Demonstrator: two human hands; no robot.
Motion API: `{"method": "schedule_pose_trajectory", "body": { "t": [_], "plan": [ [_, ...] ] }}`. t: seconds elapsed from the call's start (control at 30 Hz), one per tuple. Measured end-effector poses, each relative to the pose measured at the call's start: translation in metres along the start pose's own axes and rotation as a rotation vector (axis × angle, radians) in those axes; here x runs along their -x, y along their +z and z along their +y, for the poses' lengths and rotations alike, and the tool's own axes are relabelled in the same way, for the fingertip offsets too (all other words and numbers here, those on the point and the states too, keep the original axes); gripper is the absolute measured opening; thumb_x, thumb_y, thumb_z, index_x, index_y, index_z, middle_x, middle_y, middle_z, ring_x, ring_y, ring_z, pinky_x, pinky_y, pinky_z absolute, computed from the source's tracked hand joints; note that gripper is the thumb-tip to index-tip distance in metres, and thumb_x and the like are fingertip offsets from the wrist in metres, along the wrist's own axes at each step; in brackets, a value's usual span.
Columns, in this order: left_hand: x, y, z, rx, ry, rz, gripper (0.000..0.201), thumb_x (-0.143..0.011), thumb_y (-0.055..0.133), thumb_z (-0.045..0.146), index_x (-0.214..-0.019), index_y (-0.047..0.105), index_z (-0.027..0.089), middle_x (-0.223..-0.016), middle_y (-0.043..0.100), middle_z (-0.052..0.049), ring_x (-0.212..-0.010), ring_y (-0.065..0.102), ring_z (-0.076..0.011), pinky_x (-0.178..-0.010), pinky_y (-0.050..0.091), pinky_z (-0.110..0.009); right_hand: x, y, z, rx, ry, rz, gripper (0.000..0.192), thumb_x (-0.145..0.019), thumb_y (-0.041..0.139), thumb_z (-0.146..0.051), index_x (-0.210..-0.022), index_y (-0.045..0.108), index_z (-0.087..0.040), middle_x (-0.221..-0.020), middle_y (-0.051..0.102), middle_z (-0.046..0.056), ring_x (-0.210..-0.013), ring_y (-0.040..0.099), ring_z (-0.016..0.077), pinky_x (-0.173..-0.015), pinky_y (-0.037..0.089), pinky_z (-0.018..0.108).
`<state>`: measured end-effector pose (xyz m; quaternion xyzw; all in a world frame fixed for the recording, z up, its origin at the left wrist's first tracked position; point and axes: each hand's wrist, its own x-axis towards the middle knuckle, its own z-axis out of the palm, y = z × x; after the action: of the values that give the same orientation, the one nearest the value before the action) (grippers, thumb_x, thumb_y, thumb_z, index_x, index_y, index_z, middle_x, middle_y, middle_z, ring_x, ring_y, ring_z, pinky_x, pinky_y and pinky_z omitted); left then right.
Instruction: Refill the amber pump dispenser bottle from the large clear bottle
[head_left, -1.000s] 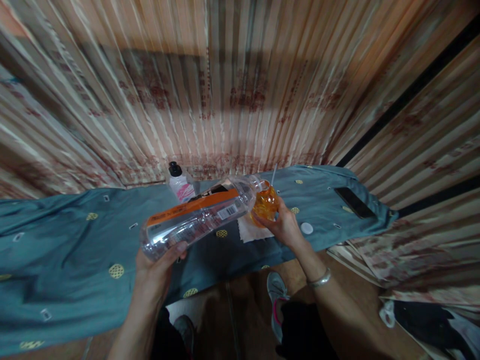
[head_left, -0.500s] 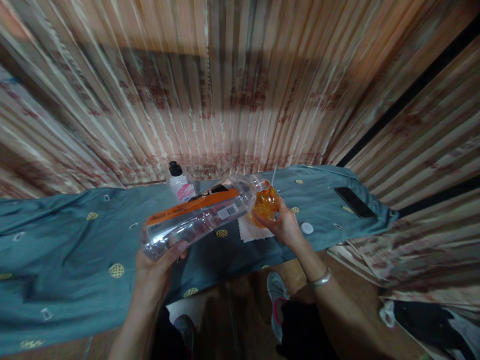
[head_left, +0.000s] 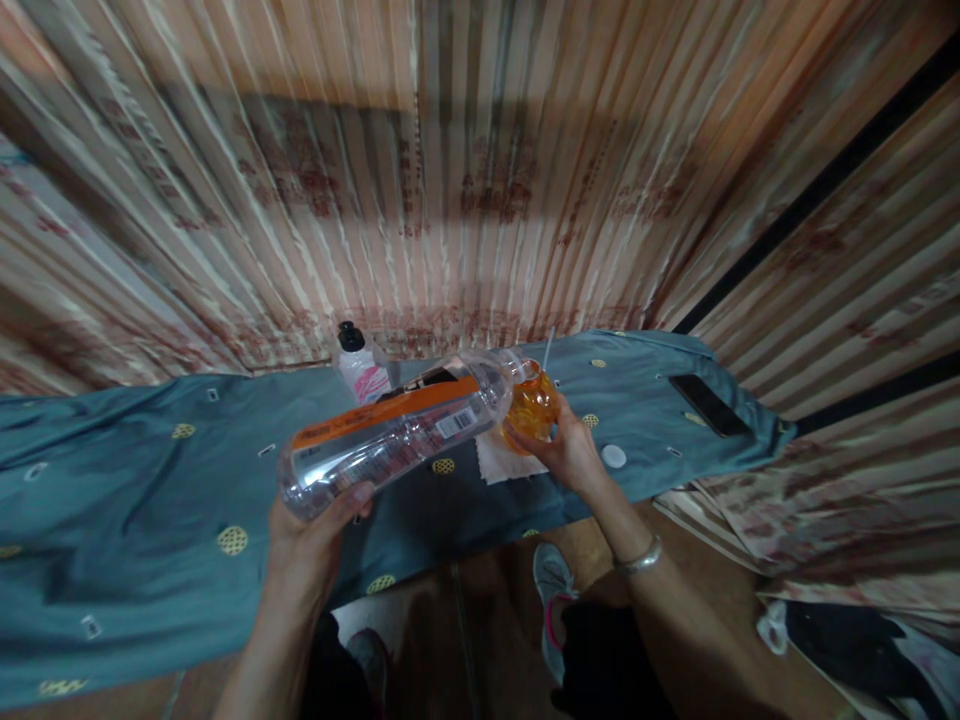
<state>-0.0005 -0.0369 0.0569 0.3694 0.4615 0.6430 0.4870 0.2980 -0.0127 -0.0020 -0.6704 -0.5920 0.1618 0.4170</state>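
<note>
Left hand (head_left: 319,525) held bottle (head_left: 390,440) near base, tilted above cloth (head_left: 187,500), neck at cup (head_left: 531,415); right hand (head_left: 570,445) clasped cup. Bottle looked light, slick, easily dented; gentle low hold seemed best.

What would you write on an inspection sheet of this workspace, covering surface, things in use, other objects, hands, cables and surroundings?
Surface: teal cloth with yellow motifs, wrinkled.
Things in use: clear plastic bottle with orange label, tilted, mouth at the opening of an amber vessel; any flow cannot be made out.
Other objects: white bottle with black cap, pale napkin partly hidden by the vessel, round white cap, smartphone, thin pale stick.
Hands: left hand grips the bottle near its base; right hand holds the vessel.
Cables: nothing seen.
Surroundings: striped curtain behind; floor below.
</note>
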Motion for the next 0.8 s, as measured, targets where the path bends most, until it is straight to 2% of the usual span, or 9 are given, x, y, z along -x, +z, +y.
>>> {"method": "schedule_pose_trajectory", "body": {
  "t": [0.33,0.8],
  "plan": [
    [0.0004,-0.0018,0.0006,0.025,0.009,0.002,0.068,-0.049,0.095,0.021,-0.11,0.065,0.023,-0.063,0.065,0.008,-0.046,0.054,-0.0108,-0.046,0.048,-0.02,0.0,-0.0009,0.0021,-0.007,-0.007,-0.012,0.07,-0.079,0.084,-0.044,-0.141,0.056,-0.027,-0.124,0.08,0.012,-0.115,0.078,0.0375,-0.099,0.063,0.054],
    [0.0002,-0.0025,-0.0005,0.03,0.024,-0.02,0.069,-0.049,0.098,0.025,-0.11,0.065,0.023,-0.064,0.065,0.008,-0.047,0.055,-0.0108,-0.045,0.049,-0.021,0.0,-0.0014,-0.0016,-0.026,0.007,-0.005,0.073,-0.078,0.085,-0.042,-0.142,0.057,-0.022,-0.126,0.079,0.015,-0.117,0.077,0.0392,-0.101,0.062,0.051]
  ]
}}
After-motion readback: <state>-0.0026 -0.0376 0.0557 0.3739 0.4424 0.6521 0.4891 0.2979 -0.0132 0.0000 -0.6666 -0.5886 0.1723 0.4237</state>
